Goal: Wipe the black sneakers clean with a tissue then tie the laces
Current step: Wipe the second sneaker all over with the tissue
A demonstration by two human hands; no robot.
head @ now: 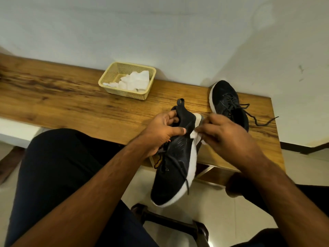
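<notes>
At the centre of the frame the left hand (161, 132) grips a black sneaker (175, 161) by its collar, fingers curled inside the opening and thumb across the outer side, toe hanging toward the bottom of the frame. Just right of it, the right hand (229, 135) pinches a white tissue (195, 135) against the sneaker's white sole near the heel. The second sneaker (228, 102) lies on the wooden table (71, 102) at the right, laces loose. A basket (127, 81) of tissues sits upper centre.

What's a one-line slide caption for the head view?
Left hand holds black sneaker; right hand wipes its sole with tissue.
</notes>
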